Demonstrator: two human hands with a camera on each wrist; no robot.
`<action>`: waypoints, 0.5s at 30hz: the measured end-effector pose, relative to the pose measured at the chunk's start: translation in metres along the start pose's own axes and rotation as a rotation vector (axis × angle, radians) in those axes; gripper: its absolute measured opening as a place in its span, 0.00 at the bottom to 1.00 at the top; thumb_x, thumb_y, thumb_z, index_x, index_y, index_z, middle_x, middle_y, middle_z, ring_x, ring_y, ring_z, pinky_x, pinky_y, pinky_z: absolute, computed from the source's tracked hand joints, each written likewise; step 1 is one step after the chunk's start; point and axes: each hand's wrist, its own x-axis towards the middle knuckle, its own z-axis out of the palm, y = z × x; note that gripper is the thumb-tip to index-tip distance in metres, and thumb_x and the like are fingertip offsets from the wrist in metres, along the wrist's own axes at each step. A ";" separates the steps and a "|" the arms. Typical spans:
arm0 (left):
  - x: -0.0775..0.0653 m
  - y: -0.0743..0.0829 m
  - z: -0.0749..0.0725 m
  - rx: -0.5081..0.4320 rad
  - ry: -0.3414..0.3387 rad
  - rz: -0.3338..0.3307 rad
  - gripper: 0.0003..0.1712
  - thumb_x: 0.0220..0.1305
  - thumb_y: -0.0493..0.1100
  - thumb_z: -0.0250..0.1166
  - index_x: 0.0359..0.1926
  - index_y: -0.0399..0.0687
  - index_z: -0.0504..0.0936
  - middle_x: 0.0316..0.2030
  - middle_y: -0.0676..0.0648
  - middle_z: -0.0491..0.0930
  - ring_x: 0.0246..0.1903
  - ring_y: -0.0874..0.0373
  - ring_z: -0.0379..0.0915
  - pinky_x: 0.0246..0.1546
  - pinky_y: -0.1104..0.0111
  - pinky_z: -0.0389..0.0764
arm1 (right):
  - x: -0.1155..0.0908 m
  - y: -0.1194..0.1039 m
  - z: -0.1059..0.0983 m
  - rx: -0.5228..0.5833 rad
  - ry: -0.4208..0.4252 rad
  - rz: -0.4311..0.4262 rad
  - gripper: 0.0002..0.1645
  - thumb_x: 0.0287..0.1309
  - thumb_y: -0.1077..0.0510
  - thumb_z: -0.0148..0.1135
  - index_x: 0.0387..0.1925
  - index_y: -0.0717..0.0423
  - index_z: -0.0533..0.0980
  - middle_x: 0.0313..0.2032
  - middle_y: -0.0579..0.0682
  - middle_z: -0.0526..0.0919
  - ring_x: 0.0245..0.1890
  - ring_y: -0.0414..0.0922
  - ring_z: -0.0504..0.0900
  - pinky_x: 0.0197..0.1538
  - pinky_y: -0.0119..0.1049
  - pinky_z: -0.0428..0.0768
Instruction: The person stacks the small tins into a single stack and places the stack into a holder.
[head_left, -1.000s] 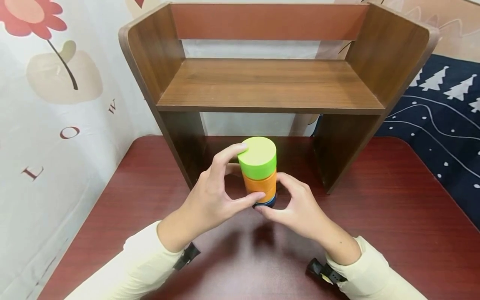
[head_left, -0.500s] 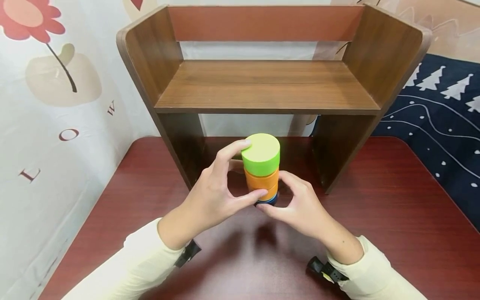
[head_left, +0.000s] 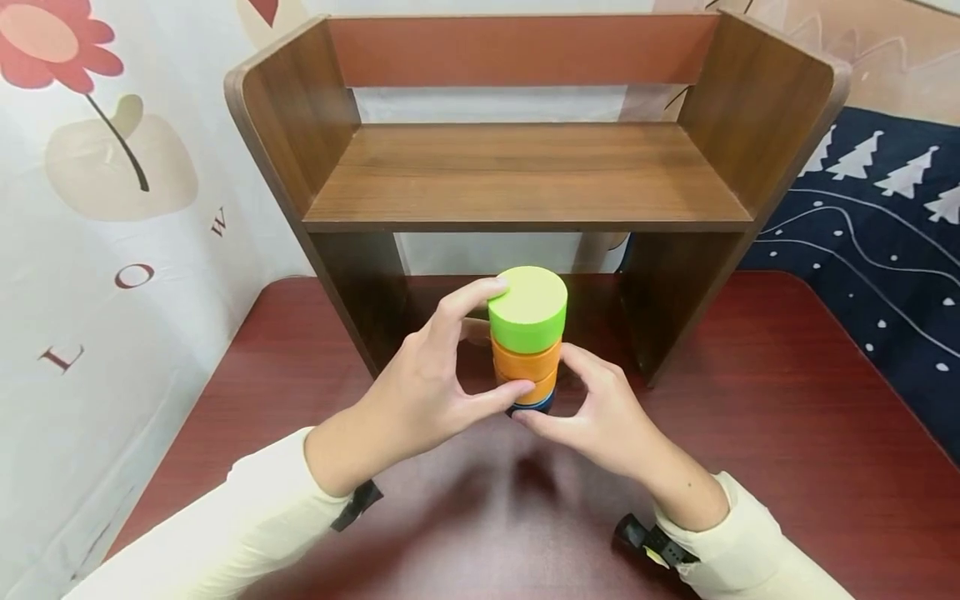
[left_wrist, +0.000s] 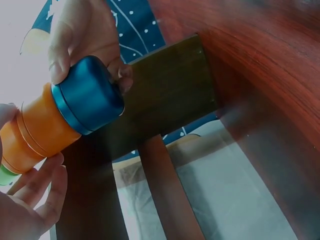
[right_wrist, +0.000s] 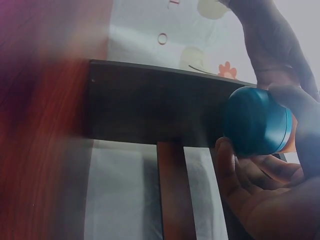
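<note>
Both hands hold one upright cylindrical container (head_left: 525,364) above the table. It has a bright green top (head_left: 528,307), an orange middle with a groove round it, and a dark blue base (left_wrist: 90,97). My left hand (head_left: 420,396) spans it, thumb on the lower orange part and index finger at the green rim; its other fingers are partly hidden behind. Low down, my right hand (head_left: 607,417) pinches the base between thumb and fingers. In the right wrist view the blue base (right_wrist: 255,120) shows rounded, with fingers curled about it.
A brown wooden desktop shelf (head_left: 525,171) stands just behind the container, with side panels left and right. It rests on a dark red table (head_left: 787,417). Printed cloths hang behind, a white one (head_left: 165,317) at left and a navy one (head_left: 885,242) at right.
The container and both hands have shifted slightly right relative to the shelf, and the head view has turned a little. Both hands keep their hold.
</note>
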 end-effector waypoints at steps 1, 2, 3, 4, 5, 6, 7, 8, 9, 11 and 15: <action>0.001 0.001 0.000 -0.003 -0.007 0.001 0.52 0.50 0.43 0.80 0.69 0.40 0.56 0.65 0.43 0.71 0.46 0.56 0.83 0.55 0.72 0.78 | 0.000 0.000 -0.001 -0.003 0.003 -0.001 0.36 0.41 0.55 0.83 0.55 0.49 0.77 0.48 0.40 0.84 0.51 0.36 0.82 0.60 0.31 0.74; 0.003 0.001 -0.001 -0.009 -0.013 0.002 0.52 0.50 0.43 0.80 0.69 0.41 0.56 0.64 0.43 0.71 0.47 0.56 0.83 0.55 0.72 0.78 | 0.000 -0.001 -0.002 -0.007 0.007 -0.003 0.37 0.41 0.55 0.83 0.55 0.49 0.77 0.48 0.40 0.84 0.51 0.37 0.82 0.60 0.31 0.74; 0.004 0.001 0.000 -0.013 -0.018 0.004 0.52 0.50 0.43 0.80 0.69 0.40 0.56 0.64 0.43 0.72 0.48 0.56 0.82 0.54 0.72 0.79 | -0.001 -0.001 -0.003 -0.012 0.010 -0.002 0.37 0.41 0.55 0.83 0.56 0.49 0.77 0.48 0.40 0.84 0.51 0.37 0.82 0.61 0.31 0.74; 0.005 0.001 0.000 -0.019 -0.021 0.006 0.52 0.50 0.42 0.80 0.69 0.40 0.56 0.64 0.43 0.72 0.49 0.56 0.82 0.54 0.72 0.79 | -0.001 -0.001 -0.004 -0.016 0.012 0.001 0.37 0.40 0.55 0.83 0.56 0.48 0.77 0.48 0.40 0.84 0.51 0.36 0.82 0.61 0.31 0.74; 0.006 0.002 0.000 -0.025 -0.024 0.007 0.52 0.51 0.42 0.80 0.69 0.40 0.56 0.64 0.43 0.72 0.50 0.57 0.81 0.54 0.73 0.79 | -0.001 -0.001 -0.005 -0.020 0.016 0.004 0.37 0.40 0.55 0.83 0.56 0.48 0.77 0.48 0.40 0.84 0.51 0.36 0.82 0.61 0.31 0.74; 0.008 0.002 0.000 -0.031 -0.026 0.009 0.52 0.51 0.42 0.80 0.69 0.40 0.56 0.64 0.43 0.72 0.50 0.57 0.81 0.54 0.73 0.78 | -0.002 -0.001 -0.006 -0.024 0.019 0.007 0.38 0.40 0.55 0.83 0.56 0.48 0.77 0.48 0.40 0.85 0.51 0.36 0.82 0.61 0.31 0.74; 0.009 0.003 -0.001 -0.036 -0.028 0.011 0.52 0.51 0.42 0.79 0.69 0.40 0.56 0.63 0.43 0.72 0.50 0.57 0.81 0.54 0.74 0.78 | -0.002 -0.002 -0.007 -0.026 0.021 0.010 0.38 0.39 0.55 0.83 0.56 0.47 0.77 0.48 0.39 0.85 0.51 0.36 0.82 0.61 0.31 0.74; 0.010 0.003 -0.001 -0.041 -0.029 0.013 0.52 0.51 0.42 0.79 0.69 0.41 0.55 0.63 0.43 0.72 0.50 0.57 0.81 0.54 0.74 0.78 | -0.002 -0.002 -0.008 -0.026 0.022 0.011 0.38 0.39 0.55 0.83 0.56 0.47 0.77 0.48 0.39 0.85 0.51 0.36 0.82 0.61 0.31 0.74; 0.010 0.003 -0.001 -0.041 -0.029 0.014 0.52 0.51 0.42 0.79 0.69 0.41 0.55 0.64 0.43 0.72 0.51 0.57 0.80 0.54 0.74 0.78 | -0.002 -0.002 -0.008 -0.024 0.023 0.013 0.38 0.39 0.55 0.84 0.55 0.47 0.77 0.48 0.39 0.85 0.51 0.36 0.82 0.60 0.30 0.74; 0.010 0.004 -0.002 -0.043 -0.031 0.013 0.52 0.52 0.42 0.79 0.69 0.41 0.55 0.63 0.44 0.72 0.50 0.58 0.81 0.54 0.75 0.78 | -0.002 -0.003 -0.008 -0.019 0.025 0.011 0.37 0.39 0.55 0.84 0.55 0.47 0.78 0.48 0.39 0.85 0.51 0.36 0.82 0.60 0.30 0.74; 0.008 0.004 -0.004 -0.043 -0.024 0.004 0.52 0.51 0.42 0.79 0.70 0.42 0.55 0.62 0.44 0.73 0.51 0.57 0.80 0.53 0.74 0.78 | -0.001 -0.004 -0.007 -0.009 0.012 0.009 0.36 0.40 0.55 0.83 0.54 0.47 0.78 0.47 0.38 0.85 0.50 0.36 0.82 0.60 0.31 0.75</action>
